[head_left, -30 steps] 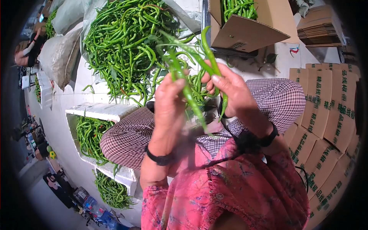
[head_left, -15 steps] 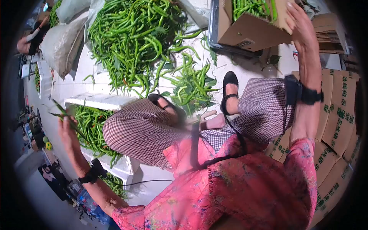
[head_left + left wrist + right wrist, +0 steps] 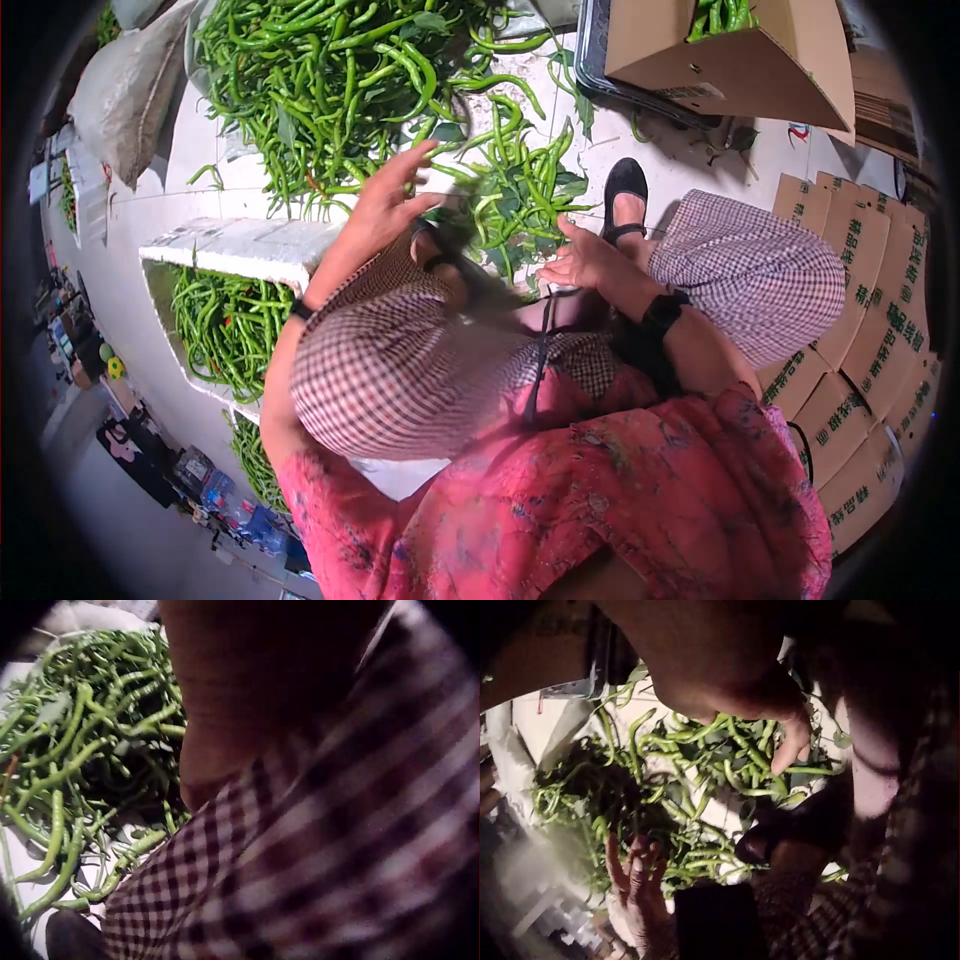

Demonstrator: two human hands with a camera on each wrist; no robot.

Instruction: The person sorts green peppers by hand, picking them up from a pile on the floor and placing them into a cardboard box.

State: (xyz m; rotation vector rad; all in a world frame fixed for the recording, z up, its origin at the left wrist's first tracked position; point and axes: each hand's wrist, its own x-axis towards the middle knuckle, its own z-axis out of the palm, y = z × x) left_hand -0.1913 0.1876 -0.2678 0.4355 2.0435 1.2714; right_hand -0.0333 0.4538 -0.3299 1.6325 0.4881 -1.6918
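Through the head view I see both hands apart from each other, low over the middle of the frame. The left hand (image 3: 385,203) has its fingers loosely extended and its thumb apart, near the lower edge of the big heap of green peppers (image 3: 325,95) that fills the upper left and upper middle. I have the right hand (image 3: 583,260) just beside the small pile of peppers (image 3: 520,185), its fingers relaxed and pointing left; I cannot tell whether the fingertips touch it. Leaves lie among the peppers of both piles. A white foam box (image 3: 255,240) sits left of centre with more peppers (image 3: 235,330) inside, beside the knee in checked trousers (image 3: 375,370). At upper right, a cardboard box (image 3: 725,75) with some peppers in it rests on a dark-edged tray (image 3: 650,107). Printed brown cardboard (image 3: 870,250) covers the floor at right, and a pale sack (image 3: 125,100) slumps at upper left.
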